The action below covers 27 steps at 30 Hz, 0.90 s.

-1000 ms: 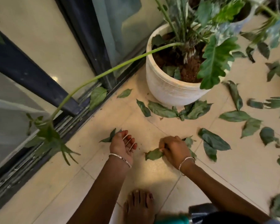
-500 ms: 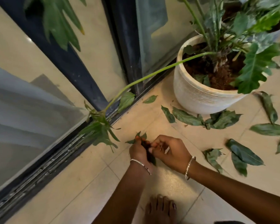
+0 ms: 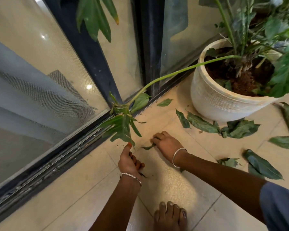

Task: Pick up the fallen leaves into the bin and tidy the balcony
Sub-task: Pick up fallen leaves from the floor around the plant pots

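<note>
The right hand (image 3: 167, 144) lies knuckles up on the floor (image 3: 165, 185), its fingers bent over a small leaf (image 3: 148, 147). The leaf pokes out on the thumb side with its long axis pointing toward the other hand. Blur hides whether that grip has pinched the leaf or only presses it flat.

The left hand (image 3: 130, 162) is just beside it, nearer the body. Its grip is curled round a dark bunch (image 3: 143, 174), of which only a tip shows by the wrist. A live frond (image 3: 122, 127) hangs right above its thumb and is best left alone.

The rest of the leaves (image 3: 203, 125) lie beyond the right grip and out to its right. One cluster sits against the foot of the pot (image 3: 220, 104), and more are spread further right. They are well apart from the left grip, so the right hand is the nearer one for them. It looks likely to pick and pass across while the left collects.

No bin is in view, and most of the job looks undone.
</note>
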Tool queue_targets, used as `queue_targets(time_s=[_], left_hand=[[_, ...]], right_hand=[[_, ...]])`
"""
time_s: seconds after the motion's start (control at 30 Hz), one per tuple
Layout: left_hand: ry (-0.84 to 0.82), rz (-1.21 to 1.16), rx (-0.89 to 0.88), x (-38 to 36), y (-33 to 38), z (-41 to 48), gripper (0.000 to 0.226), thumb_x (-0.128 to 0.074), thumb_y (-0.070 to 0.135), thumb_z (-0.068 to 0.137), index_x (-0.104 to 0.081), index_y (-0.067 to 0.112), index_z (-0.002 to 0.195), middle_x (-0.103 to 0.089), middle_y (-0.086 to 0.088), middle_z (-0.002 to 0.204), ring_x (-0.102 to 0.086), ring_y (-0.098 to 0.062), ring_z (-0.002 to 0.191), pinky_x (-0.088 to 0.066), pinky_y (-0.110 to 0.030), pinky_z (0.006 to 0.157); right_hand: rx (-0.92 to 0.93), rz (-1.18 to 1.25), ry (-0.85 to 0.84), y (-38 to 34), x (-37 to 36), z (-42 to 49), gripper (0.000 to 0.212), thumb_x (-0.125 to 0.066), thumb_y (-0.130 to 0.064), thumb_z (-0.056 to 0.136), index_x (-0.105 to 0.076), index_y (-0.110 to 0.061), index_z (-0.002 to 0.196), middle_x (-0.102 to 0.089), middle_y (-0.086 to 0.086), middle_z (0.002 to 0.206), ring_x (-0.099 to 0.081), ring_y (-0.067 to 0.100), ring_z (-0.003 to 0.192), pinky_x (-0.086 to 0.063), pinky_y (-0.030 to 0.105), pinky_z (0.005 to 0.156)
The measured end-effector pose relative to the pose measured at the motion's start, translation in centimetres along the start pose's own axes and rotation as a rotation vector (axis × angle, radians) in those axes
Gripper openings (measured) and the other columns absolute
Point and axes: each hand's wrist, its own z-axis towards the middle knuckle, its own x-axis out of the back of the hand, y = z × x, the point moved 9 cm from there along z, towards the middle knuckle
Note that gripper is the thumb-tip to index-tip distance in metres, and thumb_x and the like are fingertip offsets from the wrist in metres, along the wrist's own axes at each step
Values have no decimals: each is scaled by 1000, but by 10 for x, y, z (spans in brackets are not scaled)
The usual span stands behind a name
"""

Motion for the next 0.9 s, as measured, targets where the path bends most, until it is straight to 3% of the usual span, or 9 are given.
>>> queue_targets(time_s=[0.1, 0.2, 0.3, 0.37, 0.47, 0.53, 0.63, 0.73, 0.9], left_hand=[[-8, 61, -27, -4, -4, 5, 27, -54, 33, 98, -56, 15, 78, -27, 3, 50, -25, -13, 42, -35, -25, 43], [-75, 85, -61, -16, -7, 8, 29, -46, 30, 103, -67, 12, 99, -27, 3, 53, -26, -12, 41, -35, -23, 38], [-198, 114, -85, -34, -9, -2, 42, -56, 55, 92, -70, 16, 102, -31, 4, 56, -29, -11, 45, -32, -23, 41], [-256, 144, -101, -45, -9, -7, 52, -67, 65, 77, -71, 16, 93, -42, 3, 57, -39, -12, 49, -36, -25, 47], [-245, 161, -178, -52, 0, -3, 60, -71, 57, 76, -71, 1, 95, -71, -22, 85, -70, -33, 79, -58, -45, 74], [-170, 193, -199, -49, 6, 6, 53, -58, 51, 91, -68, -1, 90, -67, -29, 98, -68, -37, 92, -52, -55, 92], [-119, 177, -184, -43, 14, 8, 41, -40, 35, 105, -59, 6, 82, -67, -17, 77, -66, -25, 70, -57, -41, 73], [-198, 49, -160, -45, 23, 2, 40, -36, 29, 107, -54, 9, 78, -51, -2, 51, -51, -13, 41, -52, -27, 49], [-241, 93, -148, -47, 28, -1, 31, -38, 26, 107, -63, 11, 97, -29, 3, 58, -25, -9, 42, -29, -18, 38]], right_hand=[[-52, 28, 39, 8, 4, -14, 24, -57, -10, 92, -71, -12, 112, -66, 9, 106, -59, 29, 100, -48, 36, 81], [-301, 395, 222, 36, 26, -30, 12, -68, -20, 87, -77, -18, 96, -73, -1, 89, -66, 17, 82, -52, 33, 76], [-441, 708, 406, 38, 48, -42, 6, -78, -15, 78, -75, -20, 81, -71, -10, 70, -64, 4, 65, -53, 21, 66], [-385, 820, 409, 16, 58, -41, 10, -79, -10, 76, -75, -19, 81, -71, -11, 70, -65, 4, 66, -51, 14, 65], [-208, 779, 346, -18, 64, -36, 11, -74, -12, 75, -75, -20, 83, -71, -10, 77, -65, 3, 69, -49, 12, 67], [-142, 761, 322, -24, 66, -33, 11, -71, -17, 75, -74, -22, 84, -70, -11, 78, -63, 2, 70, -48, 13, 66], [-152, 738, 334, -8, 73, -24, 9, -65, -22, 80, -71, -21, 87, -65, -14, 79, -59, 1, 72, -46, 17, 66], [-175, 475, 336, 17, 82, 9, 29, -61, -19, 83, -64, -16, 112, -63, 0, 103, -57, 15, 93, -50, 33, 79], [-152, 249, 276, 34, 92, 88, 73, -63, -8, 81, -33, -19, 147, -38, 11, 144, -53, 32, 114, -50, 41, 94]])
